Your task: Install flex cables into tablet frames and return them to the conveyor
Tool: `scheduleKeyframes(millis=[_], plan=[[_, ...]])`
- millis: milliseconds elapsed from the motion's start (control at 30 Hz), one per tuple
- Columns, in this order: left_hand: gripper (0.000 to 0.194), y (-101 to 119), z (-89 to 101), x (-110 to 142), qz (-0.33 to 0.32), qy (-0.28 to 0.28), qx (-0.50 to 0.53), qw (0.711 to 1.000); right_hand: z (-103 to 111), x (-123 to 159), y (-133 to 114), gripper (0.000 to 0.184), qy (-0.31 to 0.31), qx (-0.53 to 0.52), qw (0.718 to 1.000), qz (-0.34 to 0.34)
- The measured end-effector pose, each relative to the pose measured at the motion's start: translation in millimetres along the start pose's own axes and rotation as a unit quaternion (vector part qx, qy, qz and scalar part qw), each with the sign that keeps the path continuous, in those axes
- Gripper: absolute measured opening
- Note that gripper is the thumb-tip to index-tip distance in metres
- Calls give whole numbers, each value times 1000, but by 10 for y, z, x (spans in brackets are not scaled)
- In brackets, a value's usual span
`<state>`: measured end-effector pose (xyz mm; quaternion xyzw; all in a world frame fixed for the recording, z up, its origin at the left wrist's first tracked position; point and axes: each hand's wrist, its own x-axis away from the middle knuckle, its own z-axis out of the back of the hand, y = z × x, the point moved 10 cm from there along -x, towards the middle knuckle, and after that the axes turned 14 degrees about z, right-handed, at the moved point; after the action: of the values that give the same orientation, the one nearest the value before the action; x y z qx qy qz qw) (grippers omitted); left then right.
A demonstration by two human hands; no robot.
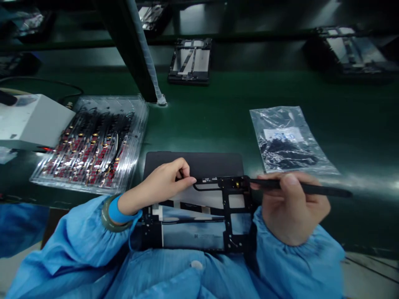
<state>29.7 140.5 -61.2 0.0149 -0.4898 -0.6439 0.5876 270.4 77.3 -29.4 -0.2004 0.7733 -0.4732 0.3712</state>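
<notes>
An opened tablet [229,216] with its inner frame and battery exposed lies in front of me, close to my body. Behind it shows a flat black panel [202,163]. My left hand [170,178] is at the tablet's far edge, thumb and index finger pinched at the end of a thin black cable [207,189]. Black tweezers [324,190] are held in my right hand [294,207], their tips at the tablet's far right corner beside a small gold-coloured part [237,184]. Whether the tips touch anything there is too small to tell.
On the left, a clear plastic tray [131,174] holds several red and black parts beside a white box-shaped device [40,118]. A clear bag [286,141] with black pieces lies right. Beyond stand a dark post [131,50] and more opened devices [190,62].
</notes>
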Motion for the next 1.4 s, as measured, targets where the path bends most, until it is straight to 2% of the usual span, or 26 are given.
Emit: scheduleKeyframes(millis=[200,367,467,600,700,900,1033,1233,1400], plan=[[22,-17,-40,-99,28,-41,57,997,416,-24,223,13,81,0,995,-52],[21,2,-47,-111,27,-38,67,997,558,17,377,21,88,-21,990,-107],[22,-4,-36,-114,27,-32,78,996,625,16,371,24,101,-34,990,-95],[28,-12,-57,-116,29,-43,72,996,735,42,367,16,123,-26,989,-84],[31,-12,-74,-117,25,-49,49,997,761,76,383,15,110,-18,990,-87],[35,54,-47,-111,-11,-73,79,994,735,121,402,21,77,-5,993,-93],[39,58,-59,-92,1,-97,57,994,690,130,398,21,68,2,993,-98],[32,49,-28,-91,-23,-52,50,997,626,154,354,20,59,21,994,-92],[42,61,-43,-54,-6,-75,45,996,592,167,322,20,56,25,994,-93]])
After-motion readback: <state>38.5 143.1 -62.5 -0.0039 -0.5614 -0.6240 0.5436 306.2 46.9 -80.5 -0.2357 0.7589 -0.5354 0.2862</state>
